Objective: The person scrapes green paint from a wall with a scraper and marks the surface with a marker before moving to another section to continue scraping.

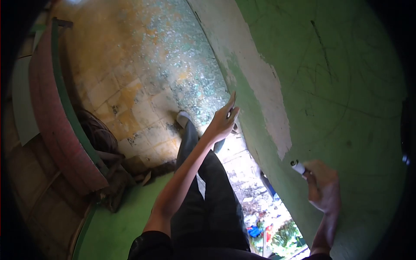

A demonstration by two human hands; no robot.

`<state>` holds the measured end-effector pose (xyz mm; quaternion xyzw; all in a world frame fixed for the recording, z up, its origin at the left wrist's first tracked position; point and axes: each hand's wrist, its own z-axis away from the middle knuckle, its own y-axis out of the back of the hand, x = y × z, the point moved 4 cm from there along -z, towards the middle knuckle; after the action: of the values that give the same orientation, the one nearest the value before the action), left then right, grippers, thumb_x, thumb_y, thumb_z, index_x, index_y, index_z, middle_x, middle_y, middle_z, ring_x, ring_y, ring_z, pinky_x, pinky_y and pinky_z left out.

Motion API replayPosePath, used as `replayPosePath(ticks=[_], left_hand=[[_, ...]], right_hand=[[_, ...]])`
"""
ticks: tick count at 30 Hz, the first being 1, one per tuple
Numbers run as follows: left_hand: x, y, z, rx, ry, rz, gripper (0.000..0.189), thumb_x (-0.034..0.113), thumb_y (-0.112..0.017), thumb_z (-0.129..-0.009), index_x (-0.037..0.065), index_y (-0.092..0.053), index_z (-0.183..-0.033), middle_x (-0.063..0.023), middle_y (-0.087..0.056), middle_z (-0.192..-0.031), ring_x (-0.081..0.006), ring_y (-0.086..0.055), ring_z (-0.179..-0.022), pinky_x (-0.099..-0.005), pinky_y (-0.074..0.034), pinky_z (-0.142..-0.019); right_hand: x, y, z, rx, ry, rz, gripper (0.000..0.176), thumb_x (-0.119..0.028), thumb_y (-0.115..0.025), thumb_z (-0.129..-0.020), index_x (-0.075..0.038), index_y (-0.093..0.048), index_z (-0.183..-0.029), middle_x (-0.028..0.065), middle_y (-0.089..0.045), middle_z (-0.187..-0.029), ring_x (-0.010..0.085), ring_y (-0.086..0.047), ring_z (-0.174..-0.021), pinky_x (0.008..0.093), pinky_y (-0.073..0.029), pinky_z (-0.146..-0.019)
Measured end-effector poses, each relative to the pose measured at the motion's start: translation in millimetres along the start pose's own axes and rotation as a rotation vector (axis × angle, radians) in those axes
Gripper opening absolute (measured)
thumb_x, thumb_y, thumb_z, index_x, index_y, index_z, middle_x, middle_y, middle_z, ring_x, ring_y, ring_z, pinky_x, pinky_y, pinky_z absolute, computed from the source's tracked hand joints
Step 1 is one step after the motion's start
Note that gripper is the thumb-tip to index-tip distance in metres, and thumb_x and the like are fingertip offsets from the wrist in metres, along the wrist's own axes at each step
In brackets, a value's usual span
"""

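My left hand (pixel 222 124) is stretched forward near the edge of the green wall (pixel 351 117). Its fingers are closed around something small with a dark, thin edge and a pale end, mostly hidden by the fingers. To the right, my right hand (pixel 324 184) is in front of the same wall, its fingers slightly blurred and wrapped around a short white cylinder (pixel 297 167) with a dark round end. Along the wall's edge runs a pale patch (pixel 271 110) where the green paint is gone, its border ragged.
Flaking debris (pixel 190 65) covers part of the worn tiled floor (pixel 138 104). A curved pink and green panel (pixel 58 117) stands at left, beside a dark bundle (pixel 97 132). Between my legs (pixel 212 190) and the wall is a bright opening with rubbish and plants (pixel 286 240).
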<state>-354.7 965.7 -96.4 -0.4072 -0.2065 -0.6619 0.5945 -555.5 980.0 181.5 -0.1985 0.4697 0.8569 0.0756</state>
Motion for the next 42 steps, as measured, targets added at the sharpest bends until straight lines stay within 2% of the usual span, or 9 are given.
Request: replayPosePath(ticks=[4,6,9,12,20,25,35,39,42], left_hand=[[55,-17,-55,0.155,-0.517,-0.328,0.057,0.022,-0.047,-0.108,0.013,-0.026,-0.160,-0.0191,-0.059,-0.087,-0.0226,-0.064,-0.071,-0.0358,-0.059,-0.070],[63,-40,-68,0.197,-0.588,-0.323,0.055,0.023,-0.049,-0.107,0.012,-0.031,-0.158,-0.0214,-0.059,-0.083,-0.0274,-0.062,-0.069,-0.0396,-0.055,-0.072],[60,-66,-68,0.185,-0.448,-0.151,0.052,0.023,-0.051,-0.106,0.011,-0.040,-0.155,-0.0203,-0.053,-0.071,-0.0306,-0.055,-0.063,-0.0464,-0.043,-0.065],[24,-108,-41,0.183,-0.350,0.040,0.050,0.017,-0.053,-0.105,0.011,-0.044,-0.153,-0.0167,-0.048,-0.069,-0.0280,-0.052,-0.062,-0.0415,-0.043,-0.063],[45,-88,-70,0.334,-0.387,0.007,0.051,0.010,-0.055,-0.101,0.007,-0.046,-0.151,-0.0192,-0.052,-0.071,-0.0286,-0.055,-0.060,-0.0418,-0.043,-0.059],[53,-70,-98,0.289,-0.327,-0.004,0.053,0.015,-0.055,-0.102,0.007,-0.041,-0.153,-0.0242,-0.057,-0.081,-0.0370,-0.058,-0.066,-0.0470,-0.047,-0.064],[69,-45,-103,0.261,-0.375,-0.038,0.052,0.016,-0.059,-0.101,0.007,-0.046,-0.150,-0.0227,-0.056,-0.081,-0.0372,-0.058,-0.066,-0.0464,-0.049,-0.067],[42,-98,-46,0.182,-0.314,-0.012,0.053,0.015,-0.060,-0.099,0.006,-0.046,-0.150,-0.0240,-0.058,-0.084,-0.0372,-0.059,-0.068,-0.0458,-0.048,-0.065],[55,-71,-87,0.338,-0.381,0.011,0.045,0.010,-0.056,-0.101,0.005,-0.052,-0.146,-0.0167,-0.055,-0.074,-0.0253,-0.053,-0.059,-0.0407,-0.044,-0.060]], right_hand=[[-38,38,-53,0.156,0.092,0.059,0.010,0.001,-0.063,-0.087,-0.001,-0.066,-0.097,0.0144,-0.065,-0.082,0.0318,-0.066,-0.067,0.0401,-0.049,-0.056],[-47,44,-70,0.175,0.122,0.065,0.011,0.002,-0.063,-0.086,-0.001,-0.066,-0.096,0.0138,-0.067,-0.082,0.0301,-0.066,-0.066,0.0385,-0.049,-0.055],[-46,41,-91,0.120,0.158,0.032,0.013,0.004,-0.063,-0.082,-0.001,-0.067,-0.094,0.0131,-0.068,-0.081,0.0276,-0.068,-0.066,0.0353,-0.050,-0.054],[-35,23,-97,0.057,0.153,-0.039,0.014,0.006,-0.062,-0.079,-0.001,-0.068,-0.090,0.0122,-0.068,-0.078,0.0246,-0.069,-0.065,0.0317,-0.050,-0.053],[-29,8,-99,-0.070,-0.141,-0.260,0.013,-0.007,-0.057,-0.081,-0.005,-0.070,-0.083,0.0102,-0.071,-0.072,0.0214,-0.070,-0.065,0.0299,-0.053,-0.061],[-17,3,-99,-0.042,-0.058,-0.254,0.012,-0.002,-0.061,-0.077,-0.003,-0.070,-0.085,0.0110,-0.069,-0.073,0.0182,-0.068,-0.060,0.0286,-0.052,-0.053],[-6,-1,-99,-0.122,-0.119,-0.331,0.013,-0.001,-0.060,-0.081,-0.005,-0.071,-0.087,0.0104,-0.071,-0.076,0.0172,-0.070,-0.062,0.0277,-0.054,-0.054],[-6,-3,-101,-0.131,-0.141,-0.409,0.007,-0.001,-0.065,-0.085,0.002,-0.069,-0.080,0.0149,-0.070,-0.073,0.0241,-0.072,-0.064,0.0338,-0.060,-0.059],[-4,-4,-100,-0.143,-0.132,-0.387,0.005,0.000,-0.066,-0.083,0.003,-0.069,-0.080,0.0153,-0.069,-0.073,0.0247,-0.072,-0.063,0.0349,-0.061,-0.060]])
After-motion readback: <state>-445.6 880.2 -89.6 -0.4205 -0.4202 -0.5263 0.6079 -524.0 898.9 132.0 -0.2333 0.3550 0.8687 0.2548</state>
